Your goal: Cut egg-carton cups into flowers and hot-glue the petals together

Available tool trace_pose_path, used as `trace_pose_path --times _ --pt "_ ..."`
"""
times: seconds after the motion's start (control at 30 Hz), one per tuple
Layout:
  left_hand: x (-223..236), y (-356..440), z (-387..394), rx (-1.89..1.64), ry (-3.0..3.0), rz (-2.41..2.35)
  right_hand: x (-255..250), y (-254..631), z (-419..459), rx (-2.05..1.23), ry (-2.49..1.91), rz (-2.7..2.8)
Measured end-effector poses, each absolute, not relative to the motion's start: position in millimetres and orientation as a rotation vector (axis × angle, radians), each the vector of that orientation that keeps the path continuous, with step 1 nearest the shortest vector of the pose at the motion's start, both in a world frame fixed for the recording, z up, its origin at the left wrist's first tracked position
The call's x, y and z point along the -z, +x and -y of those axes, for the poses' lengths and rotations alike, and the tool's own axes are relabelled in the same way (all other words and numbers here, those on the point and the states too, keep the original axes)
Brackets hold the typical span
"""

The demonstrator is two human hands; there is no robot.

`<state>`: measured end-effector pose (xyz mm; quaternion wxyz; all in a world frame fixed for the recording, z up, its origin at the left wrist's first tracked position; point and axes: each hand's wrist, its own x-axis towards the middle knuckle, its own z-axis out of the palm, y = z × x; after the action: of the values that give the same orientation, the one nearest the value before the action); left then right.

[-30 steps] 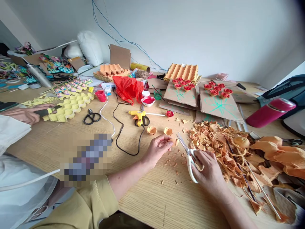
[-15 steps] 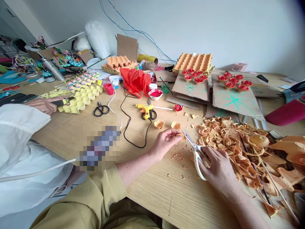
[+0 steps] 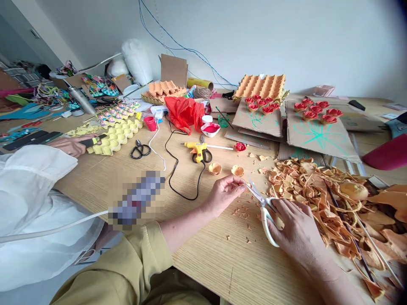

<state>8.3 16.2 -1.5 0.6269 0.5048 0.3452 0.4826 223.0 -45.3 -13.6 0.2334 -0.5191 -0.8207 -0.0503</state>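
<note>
My left hand pinches a small piece of orange egg-carton pulp, mostly hidden behind fingers and blades. In my right hand are white-handled scissors, their blades parted at the left fingertips. Two orange petal-shaped cups, a left one and a right one, sit just beyond my left hand. Tiny orange clippings lie on the wood below the blades.
Orange scraps are heaped on the right. Beyond my hands lie a yellow glue gun, a red flower and a bowl of red paint. Red flowers stand on cardboard. At left, another person's hand is beside a yellow egg tray.
The view has shifted slightly, so everything sits lower and farther right. The scissor blades look wider apart at the left fingertips. Both hands keep their holds.
</note>
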Motion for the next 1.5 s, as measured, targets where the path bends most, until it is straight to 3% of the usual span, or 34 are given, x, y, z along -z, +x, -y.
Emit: trace_pose_path --times 1.5 --pt "7 11 -8 -0.984 1.075 -0.606 6 212 51 -0.015 -1.397 2.261"
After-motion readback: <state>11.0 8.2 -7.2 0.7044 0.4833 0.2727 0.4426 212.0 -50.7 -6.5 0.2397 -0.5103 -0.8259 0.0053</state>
